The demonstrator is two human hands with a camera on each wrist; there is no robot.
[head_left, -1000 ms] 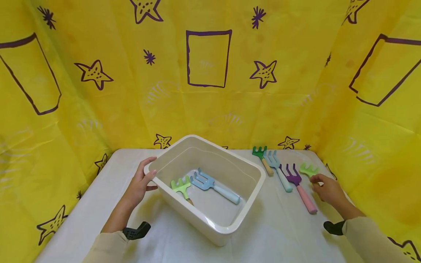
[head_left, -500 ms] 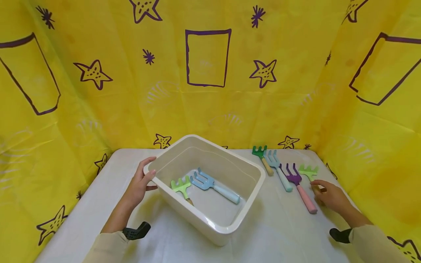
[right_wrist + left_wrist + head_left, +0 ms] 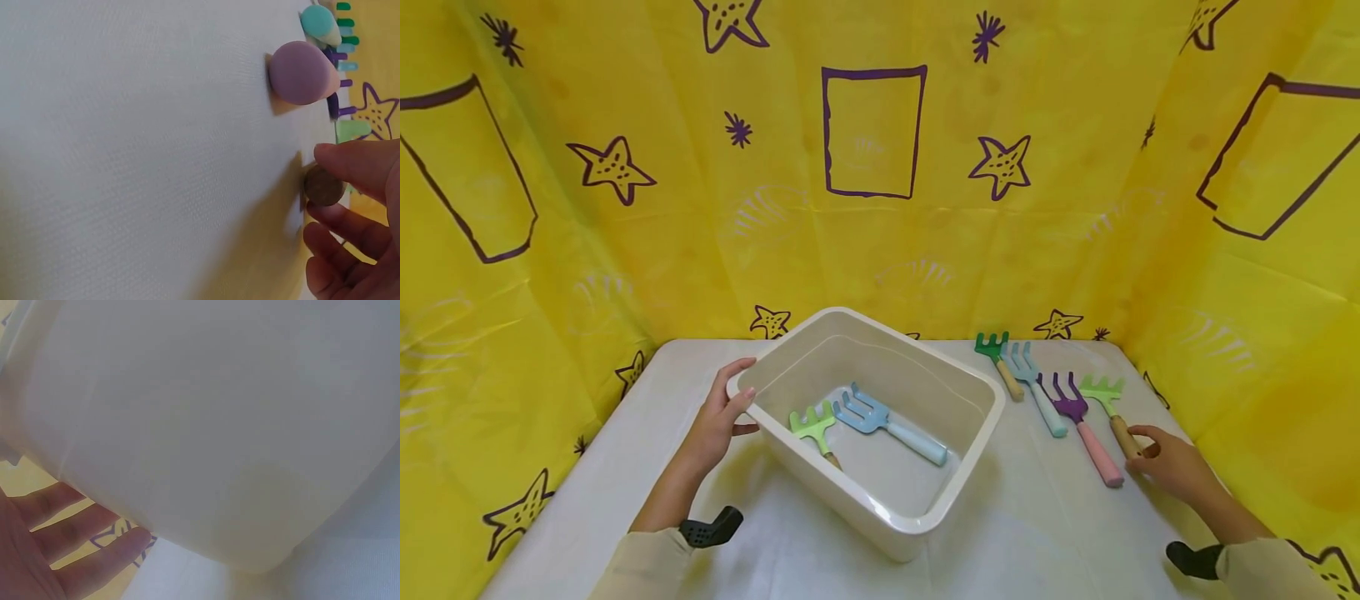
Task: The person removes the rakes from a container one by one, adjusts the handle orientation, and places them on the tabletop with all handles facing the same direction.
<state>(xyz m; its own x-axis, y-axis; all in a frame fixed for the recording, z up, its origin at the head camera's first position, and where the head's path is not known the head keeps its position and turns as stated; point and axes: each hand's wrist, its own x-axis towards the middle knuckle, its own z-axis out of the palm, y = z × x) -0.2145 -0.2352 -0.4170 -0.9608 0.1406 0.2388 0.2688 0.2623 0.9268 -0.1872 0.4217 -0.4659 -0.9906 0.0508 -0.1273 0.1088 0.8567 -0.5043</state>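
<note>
My left hand (image 3: 718, 417) grips the left corner rim of a cream plastic tub (image 3: 880, 517), thumb over the edge and fingers outside. Inside lie a light green hand rake (image 3: 814, 427) and a blue garden fork (image 3: 891, 423). At the right, my right hand (image 3: 1172, 465) pinches the wooden handle of another light green hand rake (image 3: 1120, 429), which lies on the table. In the right wrist view, thumb and forefinger stand either side of the round handle end (image 3: 324, 185); the other fingers are loosely bent. The left wrist view is mostly the tub's outer wall (image 3: 200, 425).
Left of the right hand lie a purple garden fork (image 3: 1086, 421) with pink handle, a pale blue fork (image 3: 1037, 392) and a dark green hand rake (image 3: 1003, 367). Yellow patterned sheeting (image 3: 880, 250) walls the white table (image 3: 1015, 533) on the back and sides.
My right hand has slid nearer along the light green hand rake, from close to its head to the handle's end. That rake's head has shifted slightly left. The left hand and tub stay still.
</note>
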